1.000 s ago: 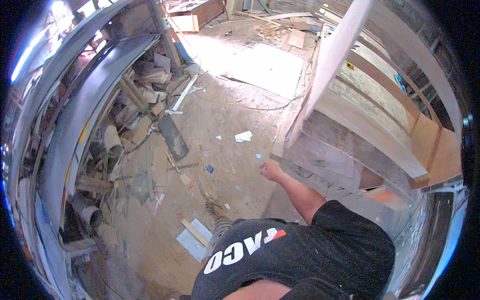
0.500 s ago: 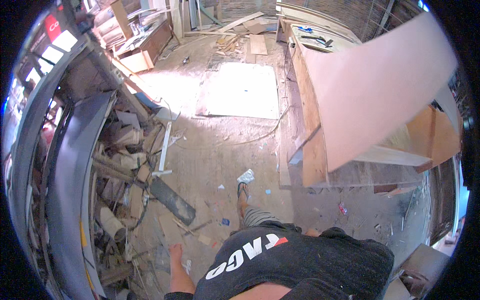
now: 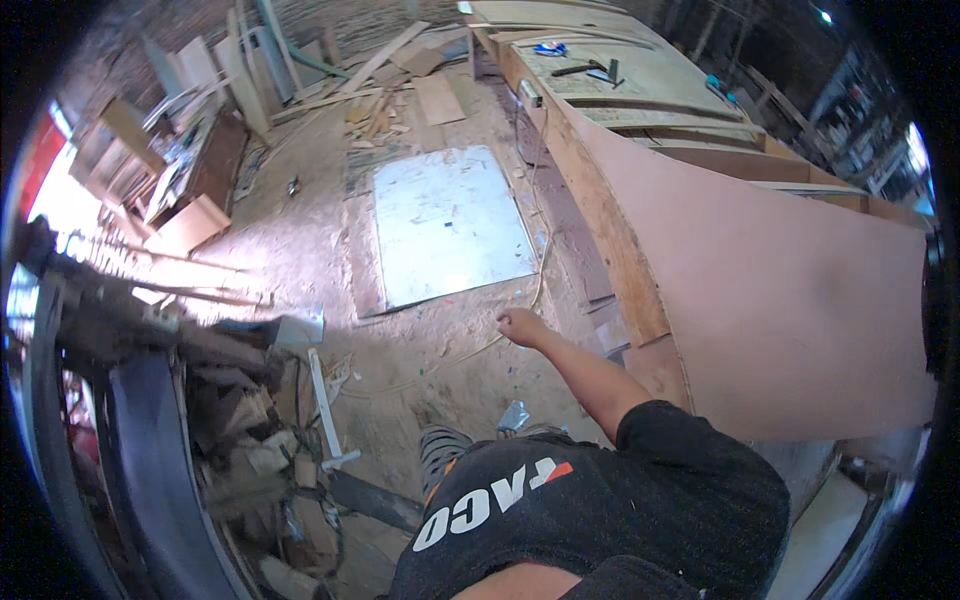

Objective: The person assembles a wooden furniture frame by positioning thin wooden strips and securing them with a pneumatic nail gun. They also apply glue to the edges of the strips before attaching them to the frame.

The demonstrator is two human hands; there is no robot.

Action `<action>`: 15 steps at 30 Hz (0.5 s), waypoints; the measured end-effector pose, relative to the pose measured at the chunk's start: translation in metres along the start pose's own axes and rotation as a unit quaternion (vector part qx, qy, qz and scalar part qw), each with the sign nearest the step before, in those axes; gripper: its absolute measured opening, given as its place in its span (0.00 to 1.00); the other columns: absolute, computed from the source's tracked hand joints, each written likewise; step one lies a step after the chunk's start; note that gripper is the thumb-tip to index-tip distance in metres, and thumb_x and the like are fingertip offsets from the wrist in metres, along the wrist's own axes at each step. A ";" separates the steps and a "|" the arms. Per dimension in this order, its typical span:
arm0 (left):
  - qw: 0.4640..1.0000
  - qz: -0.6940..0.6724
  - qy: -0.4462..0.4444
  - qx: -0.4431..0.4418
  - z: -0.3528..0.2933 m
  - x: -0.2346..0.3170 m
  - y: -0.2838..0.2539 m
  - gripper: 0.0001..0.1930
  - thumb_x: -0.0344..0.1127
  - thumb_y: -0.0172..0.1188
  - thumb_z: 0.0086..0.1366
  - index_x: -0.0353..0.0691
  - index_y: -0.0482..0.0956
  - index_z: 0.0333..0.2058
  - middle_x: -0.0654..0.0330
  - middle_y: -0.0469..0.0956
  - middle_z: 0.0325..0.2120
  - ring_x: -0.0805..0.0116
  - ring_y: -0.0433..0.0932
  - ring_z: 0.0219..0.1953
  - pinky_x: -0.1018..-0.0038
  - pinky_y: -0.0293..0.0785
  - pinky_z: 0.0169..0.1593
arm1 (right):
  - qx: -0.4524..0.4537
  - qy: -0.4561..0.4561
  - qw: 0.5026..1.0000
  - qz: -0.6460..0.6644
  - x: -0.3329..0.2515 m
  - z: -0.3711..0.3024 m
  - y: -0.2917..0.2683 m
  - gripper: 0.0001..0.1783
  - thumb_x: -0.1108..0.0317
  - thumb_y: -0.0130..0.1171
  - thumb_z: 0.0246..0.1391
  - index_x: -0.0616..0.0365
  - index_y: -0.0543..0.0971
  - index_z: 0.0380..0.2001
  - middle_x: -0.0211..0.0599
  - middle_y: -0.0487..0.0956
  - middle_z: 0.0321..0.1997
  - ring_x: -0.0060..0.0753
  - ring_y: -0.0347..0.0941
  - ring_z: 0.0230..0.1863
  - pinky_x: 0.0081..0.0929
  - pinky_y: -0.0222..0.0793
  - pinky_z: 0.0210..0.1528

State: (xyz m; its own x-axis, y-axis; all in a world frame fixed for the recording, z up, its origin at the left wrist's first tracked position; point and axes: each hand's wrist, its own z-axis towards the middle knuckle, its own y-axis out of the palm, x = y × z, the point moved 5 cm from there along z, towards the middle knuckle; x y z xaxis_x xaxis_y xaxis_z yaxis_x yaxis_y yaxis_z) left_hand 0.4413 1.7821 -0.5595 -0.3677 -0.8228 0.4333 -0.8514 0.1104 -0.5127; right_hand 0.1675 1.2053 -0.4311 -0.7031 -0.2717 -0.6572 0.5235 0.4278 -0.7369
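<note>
My right hand (image 3: 520, 327) hangs in front of me over the dusty floor, its fingers curled in and nothing seen in them. Beyond it lies a pale rectangular board (image 3: 455, 225) on the floor, with a worn surface and a small dark mark near its middle. To my right a large, thin, pinkish-brown sheet (image 3: 790, 310), like plywood, lies bent over the long wooden workbench (image 3: 590, 190). My right hand is apart from both. My left hand is out of the picture.
On the bench lie a hammer (image 3: 580, 69) and a blue item (image 3: 550, 49). Scrap wood (image 3: 380, 115) is heaped at the far end. Grey panels (image 3: 160, 460) and piled debris (image 3: 270, 440) line my left. A cable (image 3: 543, 265) runs along the floor by the bench.
My right hand and forearm have come into view, and my left hand has left it. The pale board appears closer. The raised end of the thin sheet now sits lower.
</note>
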 end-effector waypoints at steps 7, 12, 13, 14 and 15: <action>0.991 0.113 0.057 -0.053 0.186 0.099 -0.183 0.11 0.35 0.58 0.63 0.34 0.84 0.29 0.55 0.80 0.21 0.61 0.81 0.25 0.61 0.76 0.30 | -0.085 0.067 0.993 -0.047 -0.006 0.101 0.029 0.24 0.52 0.59 0.55 0.55 0.85 0.49 0.52 0.85 0.45 0.57 0.82 0.48 0.48 0.77 0.54; 0.884 0.367 0.280 -0.071 0.351 0.234 -0.364 0.11 0.35 0.58 0.63 0.34 0.84 0.30 0.54 0.80 0.21 0.59 0.81 0.25 0.59 0.76 0.30 | -0.114 0.309 0.939 -0.093 0.100 0.008 0.065 0.19 0.57 0.58 0.54 0.59 0.88 0.39 0.54 0.85 0.46 0.57 0.83 0.47 0.52 0.77 0.52; 0.813 0.454 0.364 -0.039 0.381 0.276 -0.404 0.11 0.35 0.58 0.63 0.34 0.84 0.30 0.54 0.80 0.21 0.59 0.82 0.25 0.59 0.76 0.30 | -0.117 0.294 0.944 -0.098 0.100 -0.003 0.066 0.19 0.57 0.59 0.54 0.59 0.88 0.39 0.54 0.86 0.46 0.56 0.83 0.47 0.52 0.77 0.52; 0.745 0.504 0.436 -0.008 0.410 0.321 -0.436 0.10 0.35 0.58 0.63 0.33 0.84 0.30 0.54 0.80 0.21 0.59 0.82 0.25 0.59 0.77 0.30 | -0.117 0.284 0.945 -0.109 0.103 -0.019 0.066 0.18 0.58 0.60 0.53 0.59 0.88 0.39 0.55 0.86 0.45 0.56 0.83 0.47 0.52 0.77 0.51; 0.797 0.465 0.384 0.020 0.447 0.360 -0.467 0.10 0.35 0.59 0.64 0.34 0.84 0.31 0.55 0.80 0.21 0.61 0.80 0.24 0.62 0.75 0.28 | -0.143 0.314 0.928 -0.138 0.120 -0.034 0.070 0.17 0.60 0.62 0.52 0.58 0.88 0.38 0.53 0.86 0.45 0.55 0.84 0.47 0.51 0.78 0.50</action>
State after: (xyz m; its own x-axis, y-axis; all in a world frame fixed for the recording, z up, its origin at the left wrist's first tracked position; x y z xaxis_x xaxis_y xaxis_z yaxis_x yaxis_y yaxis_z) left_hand 0.8739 1.1851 -0.4952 -0.9668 0.1912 0.1693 -0.0689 0.4431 -0.8938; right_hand 0.1036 1.2317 -0.5561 -0.9804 0.1123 -0.1619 0.1957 0.6526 -0.7320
